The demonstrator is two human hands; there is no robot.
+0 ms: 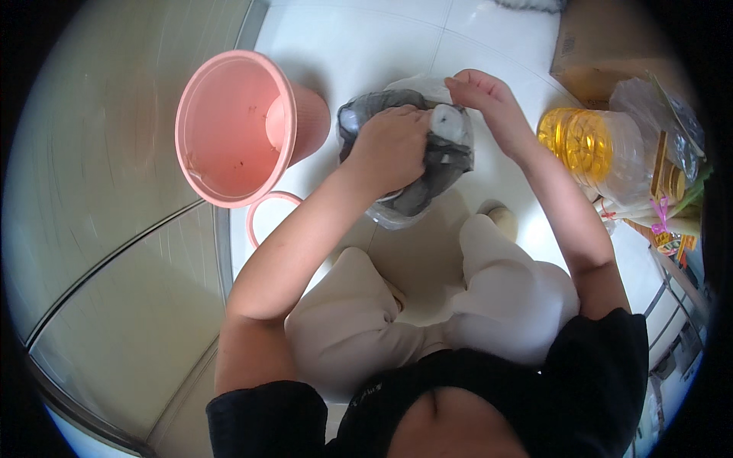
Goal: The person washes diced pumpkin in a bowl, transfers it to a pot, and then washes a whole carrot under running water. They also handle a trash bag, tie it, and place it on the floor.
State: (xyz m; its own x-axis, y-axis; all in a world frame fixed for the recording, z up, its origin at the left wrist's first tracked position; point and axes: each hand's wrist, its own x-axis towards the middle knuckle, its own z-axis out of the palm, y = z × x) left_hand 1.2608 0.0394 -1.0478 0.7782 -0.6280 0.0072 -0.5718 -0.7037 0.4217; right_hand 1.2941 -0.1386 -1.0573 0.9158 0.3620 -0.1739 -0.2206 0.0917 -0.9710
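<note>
A bag of rubbish stands on the floor in front of me, with dark grey plastic (438, 186) inside a clear plastic bag (395, 219). My left hand (392, 146) presses down on its contents, fingertips next to a white roll-like item (448, 123). The undersides of those fingers are hidden, so I cannot tell whether they grip anything. At the bag's far right edge, my right hand (485, 97) has thumb and finger pinched on the clear film. To the left, a pink plastic bin (229, 131) lies tipped with its mouth towards me.
A pink ring (250, 220) lies on the white tiled floor below the bin. Frosted panels (114, 143) rise at the left. On the right are a large bottle of yellow oil (572, 143), a cardboard box (618, 51) and bundled green-white vegetables (678, 223).
</note>
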